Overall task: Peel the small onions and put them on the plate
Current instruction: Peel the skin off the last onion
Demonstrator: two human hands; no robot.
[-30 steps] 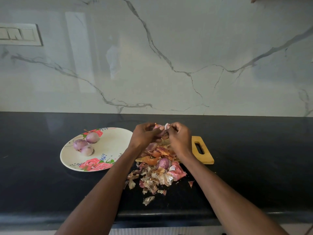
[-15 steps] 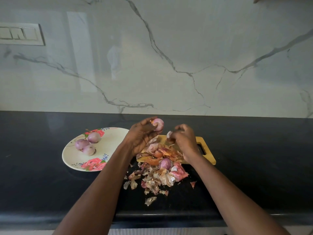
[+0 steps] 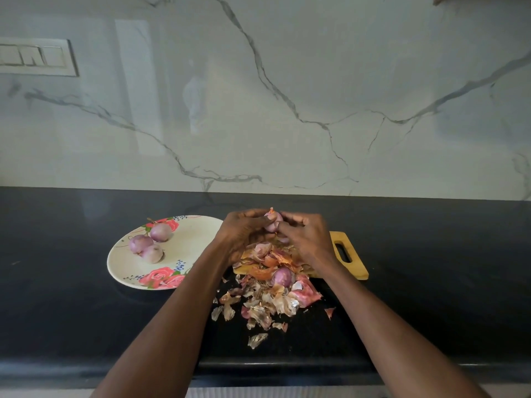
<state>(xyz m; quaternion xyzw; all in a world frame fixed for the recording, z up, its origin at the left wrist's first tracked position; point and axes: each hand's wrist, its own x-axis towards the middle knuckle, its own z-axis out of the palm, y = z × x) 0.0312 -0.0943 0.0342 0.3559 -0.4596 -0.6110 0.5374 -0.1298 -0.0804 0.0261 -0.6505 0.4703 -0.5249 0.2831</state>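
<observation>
Looking down from the head camera, both hands meet above the far end of a wooden board point(image 3: 352, 264) on the black counter point(image 3: 431, 282). The left hand point(image 3: 244, 231) and right hand point(image 3: 307, 235) hold one small onion point(image 3: 272, 221) between them, fingers of both curled round it and pinching at its sides; a scrap of skin sticks up from its top. The onion is in the air, just above the board, right of the plate point(image 3: 186, 242).

The plate, cream with red roses on its rim, sits on the counter to the left of the hands, its right edge partly hidden by the left wrist. Three peeled onions point(image 3: 148, 243) lie on it toward its left side, close together, two of them touching.

Below the hands, a heap of peels point(image 3: 267, 300) covers the near part of the board and spills onto the counter toward the person. One more onion point(image 3: 283, 276) rests in the heap at the board's near edge. Only the board's handle end, with its slot, shows bare, to the right of the right wrist.

Behind the counter stands a white marble wall point(image 3: 287, 81) with a switch panel point(image 3: 34, 57) at the upper left.
</observation>
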